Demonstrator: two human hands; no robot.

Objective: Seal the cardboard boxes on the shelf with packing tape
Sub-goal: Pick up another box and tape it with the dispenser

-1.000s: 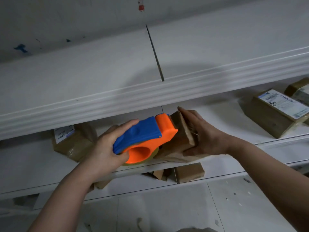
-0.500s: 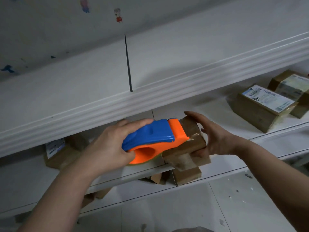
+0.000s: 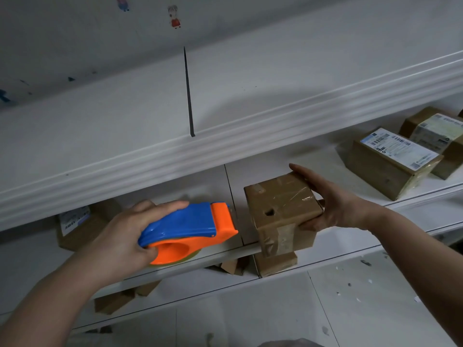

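- The white shelf (image 3: 313, 159) runs behind and under the box, with a second board above it.
- A labelled parcel (image 3: 393, 161) lies on the shelf well to the right of the box. Another parcel is just behind it.
- A third parcel (image 3: 77, 226) sits in shadow on the shelf, well to the left of the box.
- The box (image 3: 283, 211) is brown cardboard, held tilted at the shelf's front edge. Clear tape crosses its top and runs down its near face, and there is a small hole near the top. Whether it touches the shelf cannot be told.
- The dispenser (image 3: 190, 229) is blue and orange. It is just left of the box and apart from it, with its orange nose pointing at the box.
- The left hand (image 3: 120, 236) grips the dispenser, fingers curled over the blue handle.
- The right hand (image 3: 335, 204) grips the box from the right, fingers over its far edge and thumb on the near side.
- A smaller carton (image 3: 275, 264) sits on the lower board, directly below the box.
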